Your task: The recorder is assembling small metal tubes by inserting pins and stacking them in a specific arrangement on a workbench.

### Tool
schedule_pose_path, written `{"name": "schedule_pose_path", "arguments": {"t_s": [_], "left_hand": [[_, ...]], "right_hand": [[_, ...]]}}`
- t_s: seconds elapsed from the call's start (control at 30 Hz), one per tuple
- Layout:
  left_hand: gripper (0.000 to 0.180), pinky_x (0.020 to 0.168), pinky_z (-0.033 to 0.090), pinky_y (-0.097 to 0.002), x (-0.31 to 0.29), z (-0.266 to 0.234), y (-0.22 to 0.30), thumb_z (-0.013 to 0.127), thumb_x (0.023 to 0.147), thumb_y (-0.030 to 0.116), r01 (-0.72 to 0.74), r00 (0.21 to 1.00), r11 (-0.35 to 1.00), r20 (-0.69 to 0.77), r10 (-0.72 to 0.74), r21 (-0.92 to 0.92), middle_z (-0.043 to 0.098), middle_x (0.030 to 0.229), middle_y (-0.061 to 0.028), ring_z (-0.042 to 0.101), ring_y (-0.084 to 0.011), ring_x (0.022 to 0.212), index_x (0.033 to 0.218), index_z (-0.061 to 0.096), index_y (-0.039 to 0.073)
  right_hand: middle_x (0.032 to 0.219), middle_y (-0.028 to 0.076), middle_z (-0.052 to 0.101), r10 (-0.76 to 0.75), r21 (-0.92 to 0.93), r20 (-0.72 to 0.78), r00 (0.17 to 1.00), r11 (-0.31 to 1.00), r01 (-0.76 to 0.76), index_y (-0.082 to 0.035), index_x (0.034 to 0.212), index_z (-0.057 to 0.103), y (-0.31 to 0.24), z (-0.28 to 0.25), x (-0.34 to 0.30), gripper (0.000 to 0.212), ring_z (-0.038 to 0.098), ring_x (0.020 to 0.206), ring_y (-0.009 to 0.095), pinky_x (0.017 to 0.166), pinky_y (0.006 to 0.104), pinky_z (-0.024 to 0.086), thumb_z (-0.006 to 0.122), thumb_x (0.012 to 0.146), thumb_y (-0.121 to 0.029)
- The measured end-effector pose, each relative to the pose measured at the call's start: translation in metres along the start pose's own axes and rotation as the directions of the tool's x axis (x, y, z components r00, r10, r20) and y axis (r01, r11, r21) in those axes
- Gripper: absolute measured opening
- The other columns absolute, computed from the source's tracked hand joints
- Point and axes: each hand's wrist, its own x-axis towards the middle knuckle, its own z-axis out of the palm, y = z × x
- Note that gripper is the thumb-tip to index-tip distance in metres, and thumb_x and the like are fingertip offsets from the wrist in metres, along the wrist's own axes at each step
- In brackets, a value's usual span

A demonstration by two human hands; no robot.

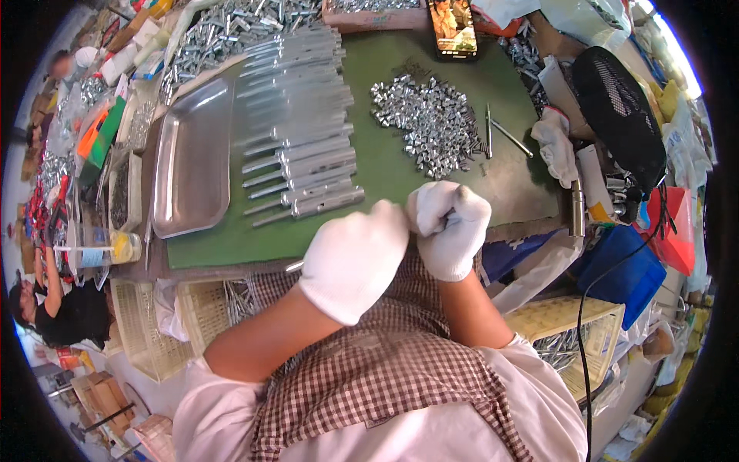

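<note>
My left hand [356,262], in a white knit glove, is closed near the table's front edge. A thin metal rod end [295,266] sticks out from under it on the wrist side; the rest of the rod is hidden. Right beside it, touching or nearly so, my gloved right hand [453,227] is closed with thumb and fingers together. What it pinches, if anything, is hidden. Beyond the hands lie a row of silver metal rods with thick sleeves [322,168] and a heap of small silver cylindrical fittings [431,123], both on the green mat [377,165].
Left of the rods is a steel tray [192,158]. Two slim pointed tools [508,138] lie right of the fittings, and a phone [453,31] sits at the back. A black mesh fan-like object [618,112] and a blue bin [622,269] stand right. Another person [65,312] is far left.
</note>
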Motion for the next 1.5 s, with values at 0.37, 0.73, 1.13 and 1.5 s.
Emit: {"name": "schedule_pose_path", "arguments": {"t_s": [0.37,0.73,1.13,1.5], "left_hand": [[0.023,0.064,0.055,-0.0357,-0.078,-0.001,-0.039,0.08,0.083,0.025,0.28,0.89,0.916,-0.28,-0.359,-0.286,0.07,0.09,-0.0059,0.069,-0.0267,0.074,0.103,0.074,0.015],[0.026,0.086,0.053,-0.042,-0.362,0.077,-0.105,0.068,0.094,0.025,0.901,0.315,0.317,-0.056,-0.947,-0.297,0.072,0.108,-0.017,0.069,-0.0353,0.098,0.109,0.073,0.005],[0.029,0.086,0.052,-0.0419,-0.054,-0.008,-0.068,0.076,0.081,0.018,0.019,0.907,0.98,-0.408,-0.1,-0.197,0.069,0.106,-0.0091,0.067,-0.0294,0.098,0.109,0.071,0.008],[0.021,0.079,0.049,-0.0443,-0.032,0.016,-0.059,0.075,0.079,0.017,0.08,0.932,0.988,-0.342,-0.12,-0.13,0.064,0.093,-0.0087,0.061,-0.0323,0.09,0.097,0.067,0.008]], "right_hand": [[0.054,0.001,0.031,0.084,0.339,-0.06,0.995,0.939,-0.059,-0.009,0.063,0.041,0.0,-0.008,0.012,0.054,0.03,0.046,0.015,0.045,0.0323,0.022,0.038,0.104,-0.044],[0.055,-0.001,0.031,0.071,0.125,0.126,0.989,0.988,-0.087,-0.008,0.066,0.042,0.003,-0.011,0.019,0.05,0.026,0.046,0.011,0.044,0.0286,0.021,0.038,0.106,-0.037],[0.079,-0.001,0.055,0.142,-0.329,-0.06,0.988,0.932,-0.154,0.0,0.101,0.066,-0.004,0.011,0.005,0.02,0.046,0.064,0.005,0.057,0.0203,0.037,0.048,0.095,-0.004],[0.087,-0.002,0.059,0.176,-0.342,0.023,0.984,0.926,-0.158,-0.001,0.106,0.067,-0.002,0.007,0.004,0.017,0.052,0.075,0.005,0.068,0.0212,0.046,0.051,0.098,-0.005]]}}
